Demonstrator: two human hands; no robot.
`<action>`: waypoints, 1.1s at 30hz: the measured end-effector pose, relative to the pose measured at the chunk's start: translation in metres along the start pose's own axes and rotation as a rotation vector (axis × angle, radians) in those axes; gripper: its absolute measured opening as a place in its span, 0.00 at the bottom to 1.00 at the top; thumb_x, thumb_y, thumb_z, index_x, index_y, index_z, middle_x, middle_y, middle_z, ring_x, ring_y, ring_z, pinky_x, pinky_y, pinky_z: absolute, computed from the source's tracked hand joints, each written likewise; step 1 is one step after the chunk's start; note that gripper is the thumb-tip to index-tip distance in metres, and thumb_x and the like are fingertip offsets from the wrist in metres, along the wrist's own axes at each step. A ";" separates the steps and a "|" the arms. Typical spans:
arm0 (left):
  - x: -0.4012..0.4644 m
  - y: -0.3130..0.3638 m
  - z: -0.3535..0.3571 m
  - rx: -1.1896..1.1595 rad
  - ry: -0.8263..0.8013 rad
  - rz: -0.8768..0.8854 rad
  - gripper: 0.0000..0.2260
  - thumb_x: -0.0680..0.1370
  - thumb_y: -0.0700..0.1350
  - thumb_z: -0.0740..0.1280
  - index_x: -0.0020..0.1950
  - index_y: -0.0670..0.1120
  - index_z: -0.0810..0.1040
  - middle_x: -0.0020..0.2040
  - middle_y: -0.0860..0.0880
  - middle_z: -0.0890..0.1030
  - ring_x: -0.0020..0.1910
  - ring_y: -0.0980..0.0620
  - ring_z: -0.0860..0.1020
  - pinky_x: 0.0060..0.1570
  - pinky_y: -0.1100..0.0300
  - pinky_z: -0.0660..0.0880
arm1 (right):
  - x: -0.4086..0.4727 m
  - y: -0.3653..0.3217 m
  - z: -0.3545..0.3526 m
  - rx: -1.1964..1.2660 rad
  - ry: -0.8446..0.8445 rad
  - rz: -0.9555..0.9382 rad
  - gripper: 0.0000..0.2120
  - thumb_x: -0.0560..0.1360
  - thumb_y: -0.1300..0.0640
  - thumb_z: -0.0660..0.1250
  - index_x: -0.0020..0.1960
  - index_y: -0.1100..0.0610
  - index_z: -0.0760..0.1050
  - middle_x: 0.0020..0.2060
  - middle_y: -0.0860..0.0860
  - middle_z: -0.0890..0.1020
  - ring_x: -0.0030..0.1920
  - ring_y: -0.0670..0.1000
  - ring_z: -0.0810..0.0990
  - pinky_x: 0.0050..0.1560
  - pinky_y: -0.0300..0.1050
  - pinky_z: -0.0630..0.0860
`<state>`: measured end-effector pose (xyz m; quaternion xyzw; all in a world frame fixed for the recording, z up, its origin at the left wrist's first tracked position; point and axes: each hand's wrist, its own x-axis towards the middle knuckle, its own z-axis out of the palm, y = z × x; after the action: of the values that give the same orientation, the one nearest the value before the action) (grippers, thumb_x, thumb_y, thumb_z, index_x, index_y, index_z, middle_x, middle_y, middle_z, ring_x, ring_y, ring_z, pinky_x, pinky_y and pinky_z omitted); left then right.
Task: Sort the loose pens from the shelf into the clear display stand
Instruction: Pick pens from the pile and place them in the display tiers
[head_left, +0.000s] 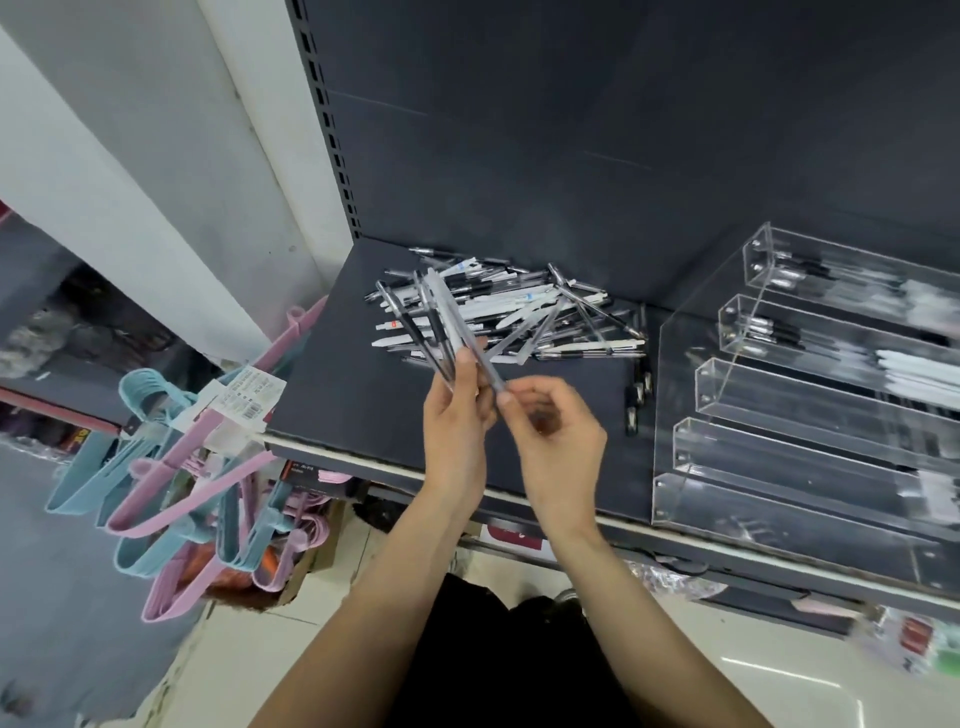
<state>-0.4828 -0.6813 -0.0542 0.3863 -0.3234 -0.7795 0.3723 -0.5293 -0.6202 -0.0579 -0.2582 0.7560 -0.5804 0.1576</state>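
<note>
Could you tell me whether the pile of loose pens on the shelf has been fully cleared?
No, a heap of loose pens lies on the dark shelf behind the hands.

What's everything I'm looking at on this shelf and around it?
Loose pens: a heap, black, white and clear, on the dark shelf, left of the stand.
Clear display stand: one, tiered troughs, right of shelf; upper troughs hold pens.
Pens beside stand: a few, black, at its left foot.
Clothes hangers: many, pink and blue, hanging left of shelf.
Held pens: a bunch, mostly clear and black.
Left hand: grips the bunch.
Right hand: pinches one pen's end.
</note>
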 end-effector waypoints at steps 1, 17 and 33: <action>0.000 -0.001 0.002 0.018 0.005 -0.002 0.10 0.82 0.47 0.58 0.55 0.44 0.76 0.29 0.58 0.72 0.26 0.62 0.69 0.30 0.69 0.68 | -0.001 0.001 0.000 -0.028 0.009 -0.026 0.06 0.71 0.63 0.72 0.44 0.54 0.79 0.38 0.47 0.82 0.39 0.43 0.80 0.41 0.33 0.74; -0.068 -0.096 0.108 0.421 -0.061 0.025 0.09 0.81 0.48 0.59 0.52 0.50 0.80 0.28 0.55 0.73 0.28 0.60 0.71 0.29 0.69 0.69 | 0.015 0.047 -0.178 -0.141 -0.046 -0.147 0.04 0.73 0.55 0.71 0.45 0.54 0.78 0.38 0.46 0.80 0.37 0.43 0.77 0.37 0.33 0.73; -0.126 -0.179 0.281 0.540 -0.202 0.170 0.11 0.81 0.48 0.59 0.51 0.48 0.80 0.34 0.58 0.80 0.26 0.61 0.68 0.28 0.66 0.68 | 0.117 0.036 -0.405 0.247 -0.069 0.041 0.04 0.74 0.61 0.68 0.49 0.59 0.79 0.43 0.48 0.83 0.45 0.43 0.81 0.53 0.39 0.77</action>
<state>-0.7254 -0.4240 -0.0115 0.3634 -0.5856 -0.6659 0.2857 -0.8504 -0.3584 0.0264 -0.2410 0.6779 -0.6567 0.2261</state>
